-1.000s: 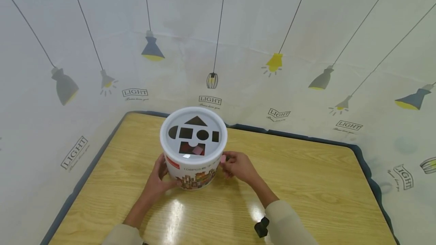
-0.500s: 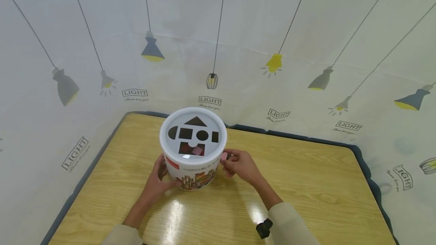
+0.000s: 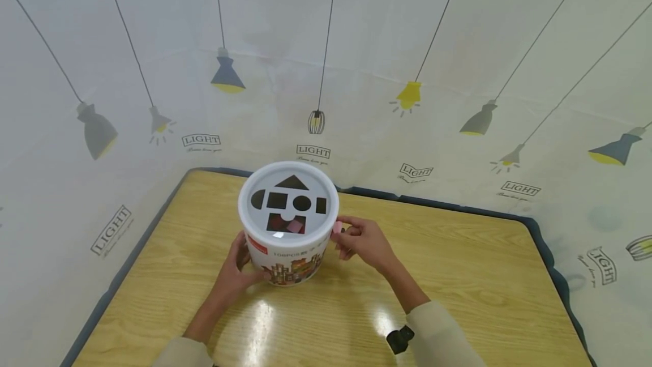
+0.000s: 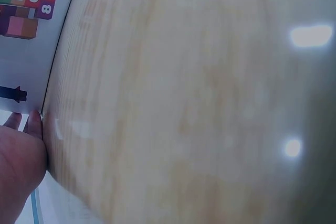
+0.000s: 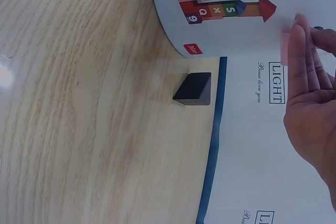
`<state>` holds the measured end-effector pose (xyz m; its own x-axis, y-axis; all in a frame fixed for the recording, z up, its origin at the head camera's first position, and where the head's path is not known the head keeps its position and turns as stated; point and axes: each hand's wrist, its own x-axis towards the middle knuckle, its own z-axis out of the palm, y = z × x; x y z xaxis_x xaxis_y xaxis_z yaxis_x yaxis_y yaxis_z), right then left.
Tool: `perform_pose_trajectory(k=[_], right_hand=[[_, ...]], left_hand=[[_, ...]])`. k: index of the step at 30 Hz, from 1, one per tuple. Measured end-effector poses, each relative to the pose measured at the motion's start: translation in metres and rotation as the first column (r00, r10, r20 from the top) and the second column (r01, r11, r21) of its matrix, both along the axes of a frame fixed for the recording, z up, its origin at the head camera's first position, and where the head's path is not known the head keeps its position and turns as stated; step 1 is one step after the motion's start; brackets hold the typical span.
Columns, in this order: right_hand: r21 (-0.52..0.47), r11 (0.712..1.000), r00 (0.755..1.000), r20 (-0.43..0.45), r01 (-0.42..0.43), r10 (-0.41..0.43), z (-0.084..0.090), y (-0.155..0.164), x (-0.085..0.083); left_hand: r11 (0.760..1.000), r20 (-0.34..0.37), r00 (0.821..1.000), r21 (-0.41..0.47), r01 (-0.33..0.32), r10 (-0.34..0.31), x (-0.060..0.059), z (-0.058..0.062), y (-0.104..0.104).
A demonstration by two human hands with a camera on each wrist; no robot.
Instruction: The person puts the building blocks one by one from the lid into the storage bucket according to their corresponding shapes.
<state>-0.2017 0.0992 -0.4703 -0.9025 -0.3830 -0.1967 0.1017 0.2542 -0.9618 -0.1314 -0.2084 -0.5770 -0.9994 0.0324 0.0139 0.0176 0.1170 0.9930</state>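
Bucket (image 3: pixel 288 231) with a white shape-cutout lid (image 3: pixel 288 204) stands on the wooden table (image 3: pixel 458 276), toward its far left. Left hand (image 3: pixel 235 265) cups the bucket's near left wall, fingers curled against it. Right hand (image 3: pixel 364 242), just right of the lid's rim, pinches a small pink block (image 3: pixel 337 227) in its fingertips. A dark wedge block (image 5: pixel 193 89) lies on the table near the bucket's base, close to the table's blue edge (image 5: pixel 212 145).

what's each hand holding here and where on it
The right hand pinches a small pink block at its fingertips, beside the bucket's lid. The left hand holds the white bucket by its lower side wall.
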Motion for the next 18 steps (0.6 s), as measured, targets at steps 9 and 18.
perform_pose_trajectory(k=[9,18], right_hand=[[-0.015,1.0,1.0,0.029,0.0,0.0,0.008,0.003,-0.002],[-0.04,0.999,1.0,-0.006,0.011,-0.011,0.023,0.005,0.003]], left_hand=[[1.0,-0.002,1.0,0.004,-0.001,0.001,0.0,0.0,0.0],[1.0,0.005,1.0,0.01,-0.002,0.002,0.0,-0.002,0.0]])
